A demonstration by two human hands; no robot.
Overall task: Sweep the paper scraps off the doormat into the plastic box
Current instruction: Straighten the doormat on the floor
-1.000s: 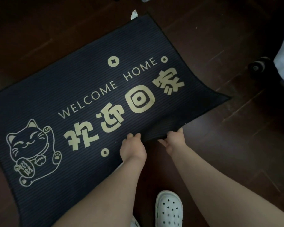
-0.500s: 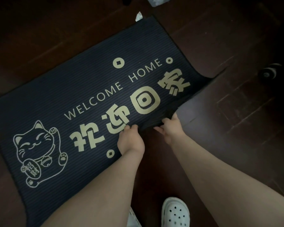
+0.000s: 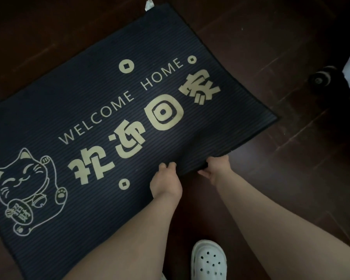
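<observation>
Navy ribbed rectangular doormat on dark wooden floor: arms outstretched, left hand and right hand each close their grip round its raised 5 o'clock edge. White paper scrap lies beside its 12 o'clock corner.

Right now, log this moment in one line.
left hand: grips doormat near edge | right hand: grips same edge, raised | paper scrap: beside far corner | plastic box: unseen

The doormat is lying on the floor, with a paper scrap sitting at its far corner. The left hand and the right hand are gripping its near edge side by side. A shoe is standing nearer the person, below the hands, and a wheel is sitting on the floor off to the right of the doormat.
</observation>
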